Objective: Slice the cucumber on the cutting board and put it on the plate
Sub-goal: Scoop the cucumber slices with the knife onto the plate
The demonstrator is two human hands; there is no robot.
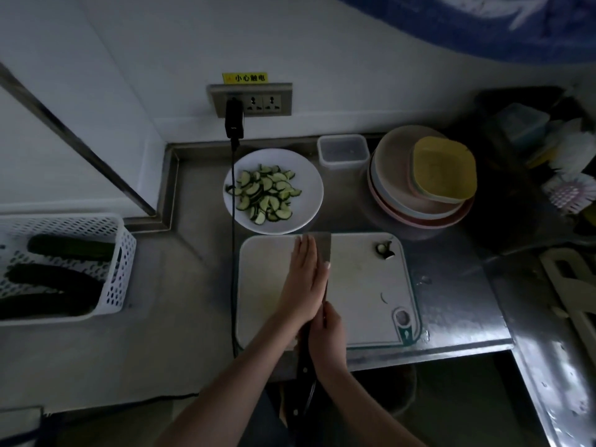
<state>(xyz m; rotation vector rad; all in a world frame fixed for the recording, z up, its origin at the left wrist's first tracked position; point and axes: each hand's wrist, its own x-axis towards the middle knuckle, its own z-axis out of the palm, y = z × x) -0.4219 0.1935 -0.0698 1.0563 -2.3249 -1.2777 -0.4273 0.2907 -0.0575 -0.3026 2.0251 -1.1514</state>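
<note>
We have only one view, from a camera on the person's head. It looks forward and steeply down on a steel counter [180, 304], quite near, so both forearms enter from the bottom edge. The cutting board [364, 285] lies close to the middle of the picture and the plate [309, 188] just behind it. The lens is wide: the wall with the socket panel [251, 100] fills the top, and straight edges bend near the borders.
</note>
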